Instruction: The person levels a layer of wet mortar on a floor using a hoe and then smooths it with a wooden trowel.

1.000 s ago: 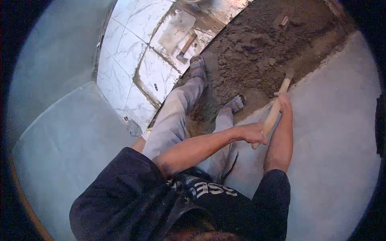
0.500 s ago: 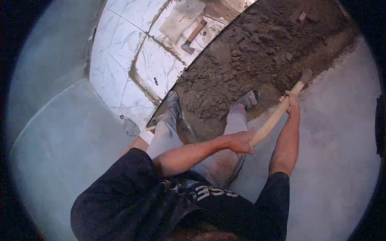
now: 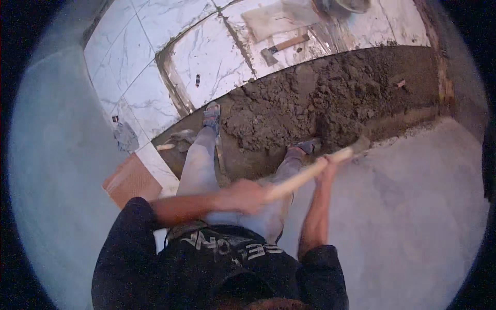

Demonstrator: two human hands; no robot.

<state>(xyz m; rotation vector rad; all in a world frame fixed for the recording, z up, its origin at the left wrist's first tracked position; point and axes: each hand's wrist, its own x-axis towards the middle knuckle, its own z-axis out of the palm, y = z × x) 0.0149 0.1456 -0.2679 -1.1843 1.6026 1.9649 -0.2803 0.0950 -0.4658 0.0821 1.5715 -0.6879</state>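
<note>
My left hand [image 3: 243, 196], blurred by motion, grips the lower end of a long pale wooden handle [image 3: 294, 181]. My right hand [image 3: 325, 170] is wrapped round the same handle farther up, near its metal head [image 3: 360, 146], which is blurred at the right edge of a bed of dark, lumpy wet mortar [image 3: 341, 98]. My two sandalled feet stand at this bed, the left foot [image 3: 211, 114] beside the tile edge and the right [image 3: 306, 146] nearer the tool.
White marble-patterned tiles [image 3: 196, 41] carry an axe-like tool [image 3: 284, 47], a small dark object [image 3: 198, 80] and a bucket [image 3: 356, 6]. A trowel-like tool [image 3: 181, 138] lies left of my foot, near reddish tiles [image 3: 132, 183]. Smooth grey concrete [image 3: 403, 196] borders the mortar at right.
Both hands and the handle have moved leftward, the handle now lying at a shallower angle. The view has turned, showing more of the tiles at top and the reddish tiles at left.
</note>
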